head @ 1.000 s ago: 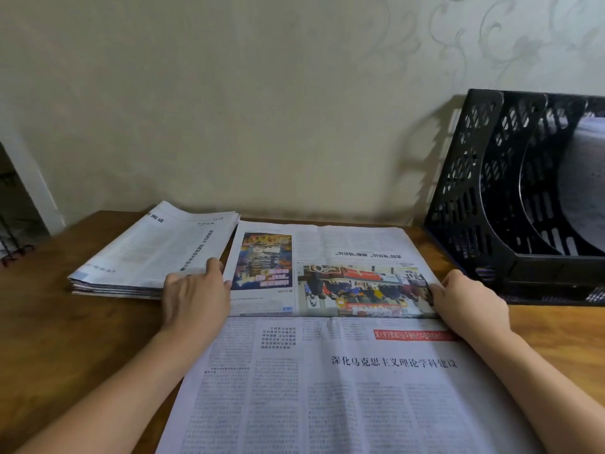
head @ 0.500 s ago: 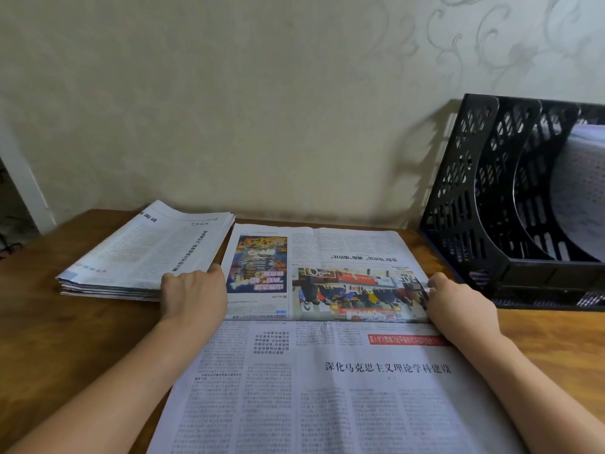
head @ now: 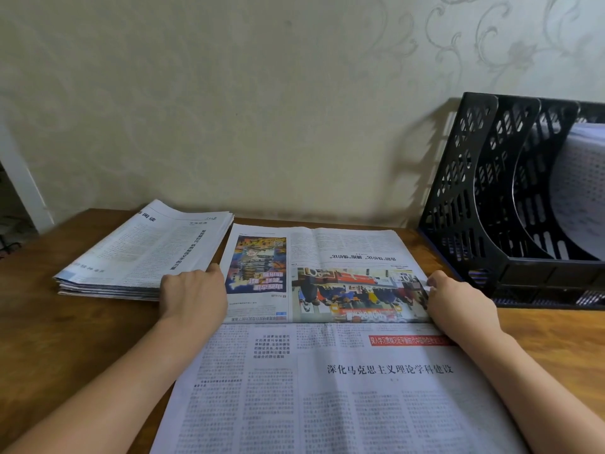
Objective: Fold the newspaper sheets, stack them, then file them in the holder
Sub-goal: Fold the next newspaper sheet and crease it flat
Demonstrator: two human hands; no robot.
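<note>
Two hands grip newspaper sheet edges on table — left hand, right hand; headline "深化马克思主义理论学科建设". Folded stack left, black holder right.

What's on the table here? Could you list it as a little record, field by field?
sheet: open newspaper, far part folded toward the person, colour photos up
left hand: grips the sheet's left edge at the fold
right hand: pinches the sheet's right edge at the fold
stack: folded papers, left of the sheet
holder: black, far right, some paper already in it
table: brown wood
</note>
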